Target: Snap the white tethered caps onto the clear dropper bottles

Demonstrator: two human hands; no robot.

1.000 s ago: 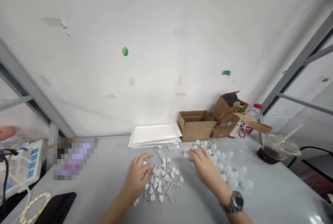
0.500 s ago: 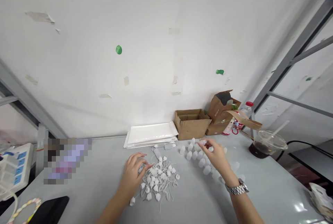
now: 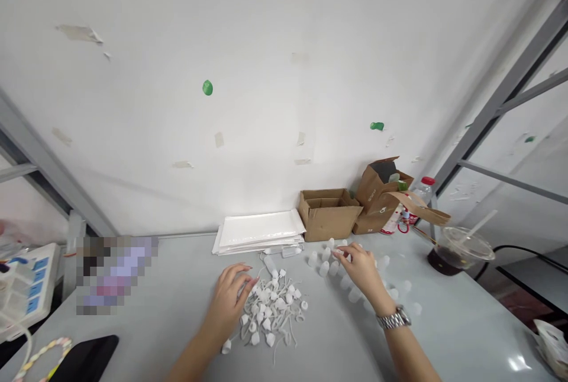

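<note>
A pile of small white caps with pale cords [image 3: 270, 308] lies at the middle of the grey table. My left hand [image 3: 231, 296] rests at the pile's left edge, its fingers curved and apart, with nothing seen in it. Rows of small translucent, frosted pieces [image 3: 324, 268] stand right of the pile. Over them is my right hand [image 3: 361, 266], a metal watch on its wrist. Its thumb and fingertips come together above the rows, and what they hold, if anything, is too small to make out.
Behind stand white flat packets [image 3: 260, 230], an open cardboard box [image 3: 329, 216] and a brown paper bag [image 3: 377, 207]. A lidded cup of dark drink [image 3: 448, 258] is at right. At left lie a black phone [image 3: 89, 358], a beaded bracelet [image 3: 39, 352] and a power strip [image 3: 38, 287].
My right hand has shifted slightly left and down over the frosted pieces. My left hand stays beside the pile. The whole view has moved a little.
</note>
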